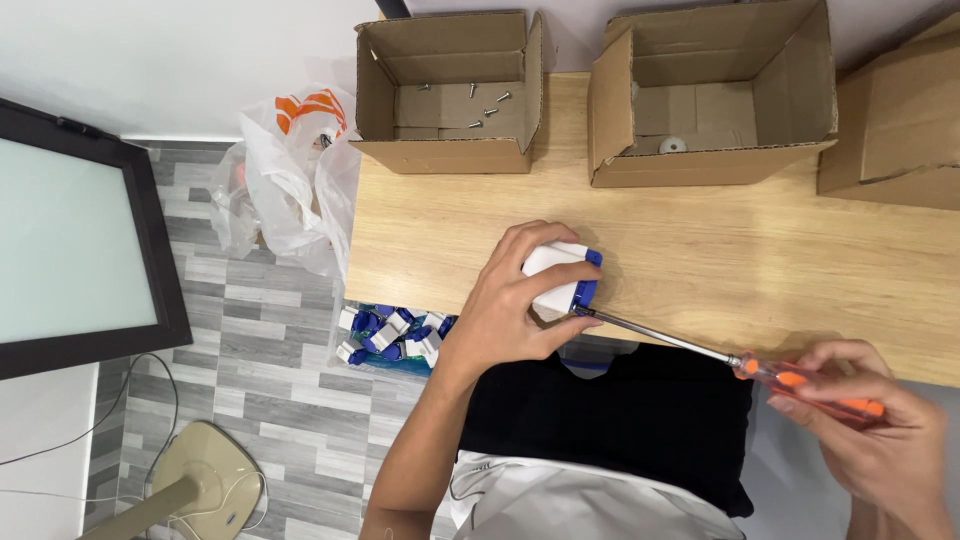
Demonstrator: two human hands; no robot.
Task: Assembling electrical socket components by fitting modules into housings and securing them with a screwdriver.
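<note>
Head view. Nearest the camera, at the lower right, the right hand (pixel 880 440) is curled around the translucent orange handle of a screwdriver (pixel 760 368); the hand is blurred, but the fingers wrap the handle. The steel shaft runs up and to the left from the handle, and its tip meets the lower edge of a small white-and-blue plastic device (pixel 562 275). The left hand (pixel 515 300) grips this device from above and from the left, fingers bent over its white top and thumb at its lower side, pressing it onto the wooden table (pixel 700 250) near the table's front edge.

All places below are given relative to the device. Behind it and slightly to the left, at the far edge of the table, stands an open cardboard box (pixel 450 95) with several loose screws (pixel 480 105) on its floor. Behind it to the right stands a second open cardboard box (pixel 715 100) holding a small white round part (pixel 672 146). Farther right, a third cardboard box (pixel 895 125) is partly cut off by the frame. Below and to the left of the device, off the table, a bag of similar white-and-blue pieces (pixel 395 335) lies. Farther left, on the grey tiled floor, a white plastic bag (pixel 290 170) lies, and beyond it a dark-framed panel (pixel 80 240).
</note>
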